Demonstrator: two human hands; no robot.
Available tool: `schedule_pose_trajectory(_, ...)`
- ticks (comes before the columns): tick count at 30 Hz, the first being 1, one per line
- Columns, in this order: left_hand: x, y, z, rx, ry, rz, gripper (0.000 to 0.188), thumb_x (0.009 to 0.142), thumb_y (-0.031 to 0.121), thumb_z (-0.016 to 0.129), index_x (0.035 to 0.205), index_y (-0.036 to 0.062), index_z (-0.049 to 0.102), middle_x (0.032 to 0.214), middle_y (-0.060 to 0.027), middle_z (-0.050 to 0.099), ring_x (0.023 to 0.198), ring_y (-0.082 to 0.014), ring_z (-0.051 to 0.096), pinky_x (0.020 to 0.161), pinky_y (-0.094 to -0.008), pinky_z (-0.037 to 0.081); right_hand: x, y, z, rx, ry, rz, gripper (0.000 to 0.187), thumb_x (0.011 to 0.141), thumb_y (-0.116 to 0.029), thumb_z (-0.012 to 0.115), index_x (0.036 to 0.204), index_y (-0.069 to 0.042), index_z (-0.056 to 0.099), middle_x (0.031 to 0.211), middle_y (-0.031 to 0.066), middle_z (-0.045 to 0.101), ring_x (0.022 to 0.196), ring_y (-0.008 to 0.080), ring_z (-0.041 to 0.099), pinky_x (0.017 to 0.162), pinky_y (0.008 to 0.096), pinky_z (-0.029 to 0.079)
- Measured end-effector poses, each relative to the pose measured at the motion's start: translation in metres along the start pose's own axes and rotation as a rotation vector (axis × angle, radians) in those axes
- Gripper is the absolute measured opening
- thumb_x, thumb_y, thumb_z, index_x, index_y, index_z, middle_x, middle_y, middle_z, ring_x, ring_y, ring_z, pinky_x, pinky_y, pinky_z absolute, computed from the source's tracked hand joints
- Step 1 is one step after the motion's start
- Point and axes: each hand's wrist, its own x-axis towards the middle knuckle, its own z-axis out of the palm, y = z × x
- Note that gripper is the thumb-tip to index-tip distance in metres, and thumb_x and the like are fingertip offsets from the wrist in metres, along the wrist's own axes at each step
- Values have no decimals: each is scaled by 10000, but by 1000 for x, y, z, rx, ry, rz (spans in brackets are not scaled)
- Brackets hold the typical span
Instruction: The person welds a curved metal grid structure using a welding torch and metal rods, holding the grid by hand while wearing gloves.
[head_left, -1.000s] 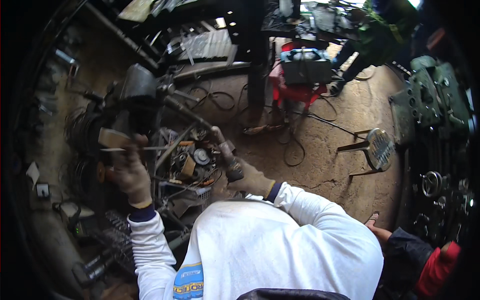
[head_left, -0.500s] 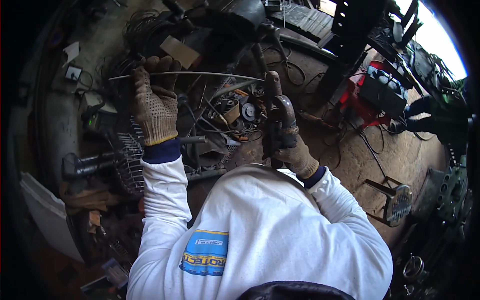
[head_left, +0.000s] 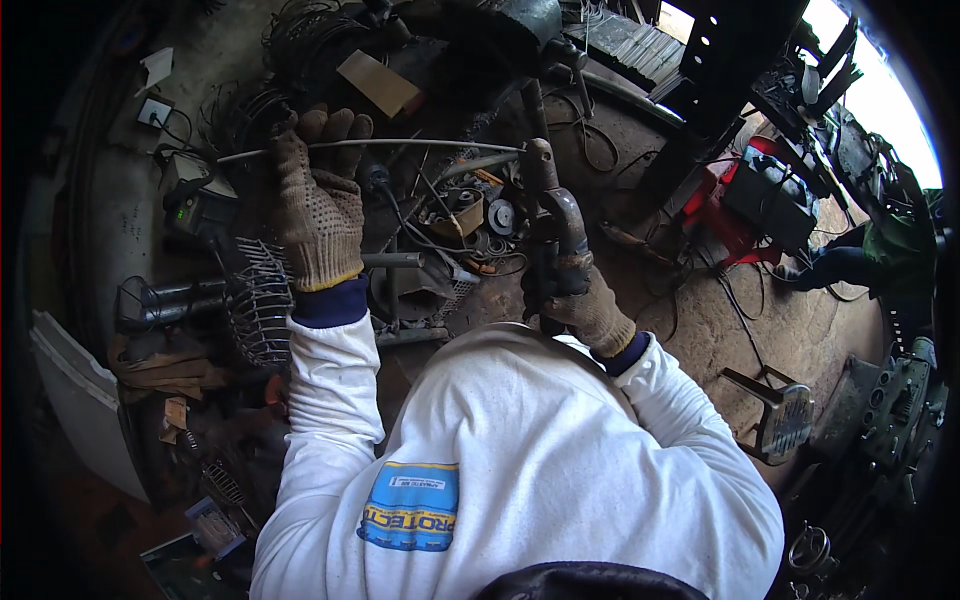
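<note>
My left hand (head_left: 322, 215), in a knitted work glove with dark dots, holds a thin metal rod (head_left: 430, 143) crosswise between thumb and fingers. The rod's right end reaches the upper part of a rusty metal bar (head_left: 541, 165) with a hole near its top. Lower down, this bar joins a curved, fork-like piece (head_left: 568, 220). My right hand (head_left: 592, 312), gloved too, is wrapped round the lower part of the bar, beside a dark section. Most of the right fingers are hidden behind the metal.
Beyond my hands lies a heap of cables, discs and scrap (head_left: 490, 215). A cardboard piece (head_left: 380, 85) rests farther back. Wire coils (head_left: 262, 300) stand left of my forearm. At right are a red-and-black machine (head_left: 765, 190), a metal stand (head_left: 785, 415) and another person's leg (head_left: 840, 260).
The view has shifted slightly, so the background sits a little differently. Both hands keep their grips, and the rod still reaches the bar. The other person's legs have moved.
</note>
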Motion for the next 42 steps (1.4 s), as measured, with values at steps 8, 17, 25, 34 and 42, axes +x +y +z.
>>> schedule_pose_trajectory(8,-10,-1,6,-33,-122,31,235,1023,231,540,1153,53,623,1088,-150,697,1012,-352,702,917,-560,597,-6,-8,-7,28,-1,72,493,693,-174,804,1146,-82,632,951,62,693,856,162,663,765,334,539)
schedule_pose_trajectory(17,-13,-5,9,34,-169,61,229,1022,236,545,1140,56,625,1063,-144,703,1014,-349,701,932,-569,586,-9,-14,-8,46,30,72,482,703,-157,803,1141,-74,622,942,28,675,826,128,633,739,301,529)
schedule_pose_trajectory(25,-14,-5,8,-45,-155,29,296,987,224,614,1182,3,589,1075,-145,683,1023,-358,692,948,-560,575,-4,-7,-20,307,-206,71,678,725,-193,821,1323,-73,525,1101,72,640,989,153,601,877,316,501)
schedule_pose_trajectory(34,-8,-9,4,-26,-188,-127,269,999,206,598,1210,40,584,1072,-138,691,958,-334,714,883,-516,615,5,-11,-20,180,-270,-9,879,731,-202,851,1457,-49,379,1182,75,615,1077,172,583,958,334,486)
schedule_pose_trajectory(42,-8,-11,2,63,-122,-151,270,986,161,613,1236,63,582,1031,-140,714,932,-336,727,774,-427,658,6,-21,-12,-100,-156,-39,753,708,-140,813,1363,-41,455,1130,74,621,1034,170,597,925,340,498)
